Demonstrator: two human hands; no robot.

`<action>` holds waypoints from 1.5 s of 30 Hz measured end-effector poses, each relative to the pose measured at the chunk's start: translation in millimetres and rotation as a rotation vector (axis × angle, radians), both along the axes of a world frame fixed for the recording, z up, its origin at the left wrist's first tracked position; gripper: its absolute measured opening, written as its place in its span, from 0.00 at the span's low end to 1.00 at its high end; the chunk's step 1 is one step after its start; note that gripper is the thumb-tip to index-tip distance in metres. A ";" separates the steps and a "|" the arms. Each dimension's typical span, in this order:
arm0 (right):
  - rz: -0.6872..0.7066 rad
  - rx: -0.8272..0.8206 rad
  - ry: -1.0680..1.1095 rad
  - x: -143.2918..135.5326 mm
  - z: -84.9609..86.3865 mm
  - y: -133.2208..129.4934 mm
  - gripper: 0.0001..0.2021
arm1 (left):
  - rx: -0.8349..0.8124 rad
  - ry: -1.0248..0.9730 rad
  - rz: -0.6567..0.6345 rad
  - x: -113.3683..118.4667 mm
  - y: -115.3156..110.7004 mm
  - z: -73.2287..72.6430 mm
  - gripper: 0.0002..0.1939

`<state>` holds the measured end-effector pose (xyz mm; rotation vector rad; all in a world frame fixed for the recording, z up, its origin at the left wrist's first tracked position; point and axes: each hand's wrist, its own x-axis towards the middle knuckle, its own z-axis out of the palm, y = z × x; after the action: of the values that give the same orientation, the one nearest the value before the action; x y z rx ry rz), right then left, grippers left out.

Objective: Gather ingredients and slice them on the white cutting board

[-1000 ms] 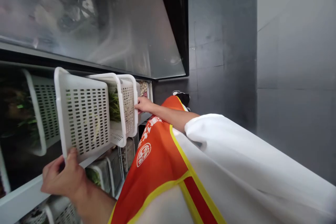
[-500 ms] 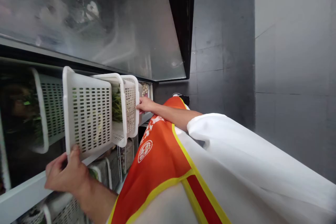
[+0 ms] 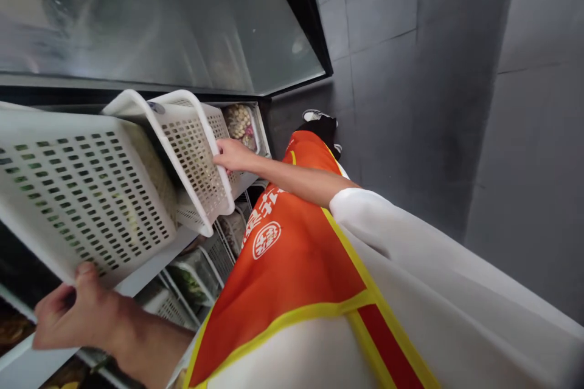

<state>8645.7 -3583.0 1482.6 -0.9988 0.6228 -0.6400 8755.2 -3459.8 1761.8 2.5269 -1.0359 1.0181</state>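
Note:
My left hand (image 3: 82, 310) is closed on the lower rim of a white plastic basket (image 3: 86, 188) with rows of slots, thumb on its near face. Through the slots something green and pale shows. My right hand (image 3: 231, 155) pinches the rim of another white slotted basket (image 3: 191, 146) farther along the shelf. A third white basket rim (image 3: 157, 140) stands between them, close against the right-hand one. What these two baskets hold is mostly hidden.
A glass door (image 3: 182, 24) with a black frame stands open beyond the baskets. A pack of pale round mushroom-like pieces (image 3: 240, 121) lies at the shelf's far end. Lower shelves hold more baskets, one with green leaves (image 3: 189, 282). Grey floor tiles (image 3: 383, 73) stretch to the right.
The basket in my left hand has come nearer and to the left, widening the gap to the others. My right hand stays on its basket's rim. The camera view has turned.

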 end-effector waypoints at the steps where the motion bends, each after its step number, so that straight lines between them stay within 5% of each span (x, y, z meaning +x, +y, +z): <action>1: 0.004 0.020 -0.006 0.3 0.2 -0.3 0.01 | -0.030 -0.003 -0.027 2.8 1.3 -0.2 0.18; 12: 0.033 0.189 -0.046 15.8 2.6 -4.4 0.04 | -0.171 0.066 -0.150 24.9 2.4 -5.9 0.12; 15: 0.054 0.196 -0.028 17.3 2.5 -0.1 0.04 | -0.060 0.066 -0.120 20.3 9.2 -27.3 0.11; 20: 0.121 0.129 -0.048 9.7 19.2 -0.3 0.02 | 0.228 0.216 -0.173 1.0 28.0 -84.4 0.15; 24: 0.219 0.063 -0.040 8.8 36.1 -12.3 0.03 | 0.288 0.349 -0.169 -1.2 34.1 -102.7 0.17; 28: 0.259 -0.022 0.032 9.9 38.5 -26.2 0.03 | 0.514 0.495 -0.190 -0.4 11.5 -104.2 0.21; 35: 0.327 -0.021 0.142 2.4 19.1 -35.2 0.08 | 1.025 0.197 -0.146 -32.0 -63.5 -130.1 0.17; 39: 0.323 0.070 0.038 3.7 10.1 -35.4 0.07 | 1.021 0.207 -0.156 -29.5 -72.5 -120.3 0.12; 45: 0.289 0.191 -0.056 4.1 -5.6 -35.9 0.08 | 0.853 0.314 -0.067 -22.3 -76.0 -50.7 0.15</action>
<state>8649.8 -3618.8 1477.0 -0.8681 0.4693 -0.3450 8732.9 -3535.8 1711.1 3.0879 -1.6878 0.1142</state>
